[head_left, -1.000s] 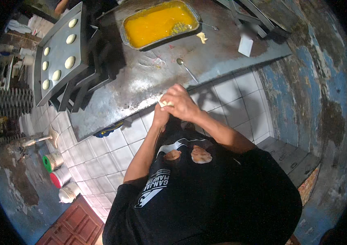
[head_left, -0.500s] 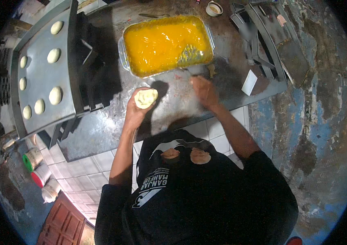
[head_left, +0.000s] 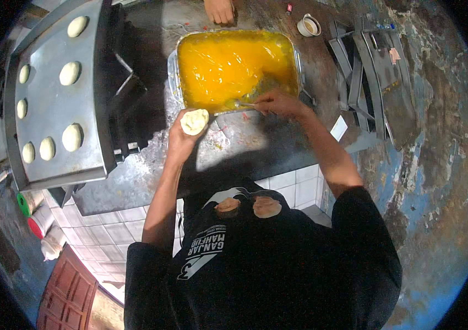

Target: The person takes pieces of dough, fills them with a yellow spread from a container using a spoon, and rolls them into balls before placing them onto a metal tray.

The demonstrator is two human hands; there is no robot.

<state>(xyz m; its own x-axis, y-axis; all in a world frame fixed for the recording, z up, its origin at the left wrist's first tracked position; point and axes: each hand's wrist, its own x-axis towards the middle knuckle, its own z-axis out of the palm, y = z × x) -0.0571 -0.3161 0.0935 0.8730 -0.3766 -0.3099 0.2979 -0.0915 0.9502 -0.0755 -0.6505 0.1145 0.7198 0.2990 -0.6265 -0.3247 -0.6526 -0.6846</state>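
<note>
In my left hand (head_left: 177, 142) rests a flattened piece of pale dough (head_left: 194, 122), its upper side uneven and cupped. The fingers curl around it, just off the near left corner of a clear rectangular dish (head_left: 173, 77). Glossy yellow filling (head_left: 226, 66) spreads through that dish, with a scraped patch toward its near right side. My right hand (head_left: 278, 103) grips a metal spoon (head_left: 246, 104) by its handle. The spoon's bowl, with some yellow on it, is at the filling's near edge.
Several dough balls (head_left: 70, 73) lie on a metal tray (head_left: 52, 175) at the left. Another person's hand (head_left: 220, 10) rests beyond the dish. A small white cup (head_left: 309, 26) stands at the far right, near metal racks (head_left: 362, 71) and a white card (head_left: 339, 128).
My right hand has moved with the spoon to the dish's near edge. My left hand still holds the dough. Another person's hand has appeared at the far side. The view has shifted slightly.
</note>
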